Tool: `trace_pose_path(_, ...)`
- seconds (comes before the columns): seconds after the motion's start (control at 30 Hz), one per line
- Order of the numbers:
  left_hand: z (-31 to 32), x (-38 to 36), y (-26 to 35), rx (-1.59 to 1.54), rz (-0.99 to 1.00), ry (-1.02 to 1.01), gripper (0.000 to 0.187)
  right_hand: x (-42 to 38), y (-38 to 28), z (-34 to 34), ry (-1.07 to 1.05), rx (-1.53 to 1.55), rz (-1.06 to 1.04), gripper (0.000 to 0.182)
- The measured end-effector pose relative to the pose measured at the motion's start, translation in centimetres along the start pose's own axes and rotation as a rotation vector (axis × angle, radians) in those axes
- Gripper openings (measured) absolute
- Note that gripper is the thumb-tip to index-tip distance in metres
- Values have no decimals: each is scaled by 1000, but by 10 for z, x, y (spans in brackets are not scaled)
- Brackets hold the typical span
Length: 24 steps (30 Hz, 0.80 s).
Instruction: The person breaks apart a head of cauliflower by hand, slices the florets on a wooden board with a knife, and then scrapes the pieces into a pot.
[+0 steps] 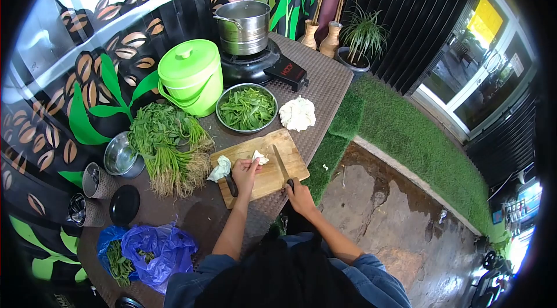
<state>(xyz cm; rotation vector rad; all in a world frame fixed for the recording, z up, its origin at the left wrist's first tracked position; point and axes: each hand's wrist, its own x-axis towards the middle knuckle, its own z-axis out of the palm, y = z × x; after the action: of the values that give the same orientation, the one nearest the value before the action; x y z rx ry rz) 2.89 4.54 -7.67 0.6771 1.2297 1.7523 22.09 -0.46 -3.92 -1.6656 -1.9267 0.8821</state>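
Observation:
My left hand (248, 175) is over the wooden cutting board (264, 183), its fingers pinched on a small white piece (260, 158) near the board's middle. In my right hand (300, 197) is the black handle of a kitchen knife (282, 162); its blade points away from me across the board's right side. A second black handle (232, 185) lies beside my left wrist; what it belongs to is hidden. At the board's left edge sits a crumpled pale cloth (220, 169). A white, lumpy heap (297, 113) stands beyond the board.
Behind the board is a metal bowl of cut greens (248, 109). Left of it are a rooted bunch of greens (171, 145), a lidded green bucket (192, 78) and a glass bowl (123, 156). A pot (243, 28) rests on a stove. Blue plastic bags (159, 256) lie near left.

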Motion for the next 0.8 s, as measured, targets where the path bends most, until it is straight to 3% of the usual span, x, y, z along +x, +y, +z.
trace_pose_path(0.07,-2,1,5,199,-105,-52,26,4,1,1,31,38,-54,27)
trace_pose_path(0.1,-1,2,6,199,-108,-53,26,5,2,3,30,38,-51,27)
trace_pose_path(0.17,-1,3,8,576,-34,57,29,6,-3,6,-3,30,-47,28)
trace_pose_path(0.2,0,3,9,576,-35,55,29,6,-6,8,-3,29,-45,28)
trace_pose_path(0.27,-1,7,3,692,201,140,30,7,-14,7,-37,-83,11,30)
trace_pose_path(0.3,-1,11,1,693,202,140,30,9,-17,4,-62,-82,21,32)
trace_pose_path(0.37,0,16,2,790,537,-31,28,16,-17,2,-61,-106,9,32)
trace_pose_path(0.4,1,17,2,790,537,-34,28,20,-17,1,-59,-132,-4,33)
trace_pose_path(0.47,10,11,10,751,306,-189,22,30,-23,-7,-96,-167,2,33)
trace_pose_path(0.57,19,10,3,784,265,-153,22,43,-31,-22,-167,-214,14,33)
trace_pose_path(0.67,20,10,-7,808,416,-81,19,41,-35,-32,-212,-232,22,33)
trace_pose_path(0.8,20,10,-9,846,433,-54,15,24,-40,-20,-175,-258,88,32)
